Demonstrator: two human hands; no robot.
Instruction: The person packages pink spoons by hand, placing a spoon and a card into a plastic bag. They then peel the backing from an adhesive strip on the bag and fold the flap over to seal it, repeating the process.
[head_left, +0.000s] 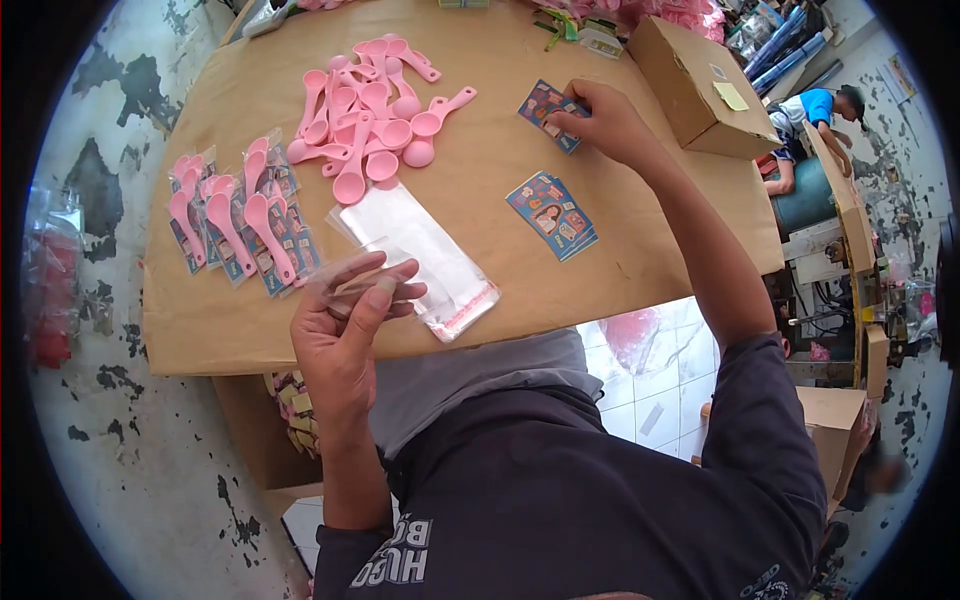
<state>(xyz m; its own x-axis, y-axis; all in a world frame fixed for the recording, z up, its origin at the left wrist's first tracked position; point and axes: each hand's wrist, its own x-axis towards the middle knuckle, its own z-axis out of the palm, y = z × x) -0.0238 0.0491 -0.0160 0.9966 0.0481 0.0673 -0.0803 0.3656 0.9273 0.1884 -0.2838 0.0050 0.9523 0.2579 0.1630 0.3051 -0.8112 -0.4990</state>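
Observation:
Near the table's front edge my left hand [350,310] is closed on a clear plastic bag [345,262], thumb against fingers. My right hand [605,120] pinches a blue printed card [548,112] over the table. Below that hand lies a small stack of similar cards [553,217]. Just right of my left hand is a pile of clear plastic bags [415,255] with a pink-edged end. Behind the bags sits a heap of pink measuring spoons [365,110]. At the left, several spoons packed with cards in clear bags [240,215] lie in overlapping rows.
The table [640,270] has a brown paper-like top. A cardboard box [700,90] stands at its right back corner, with pink plastic bundles [680,18] behind. Another person [815,115] is bent over at the far right. A peeling wall [100,150] runs along the left.

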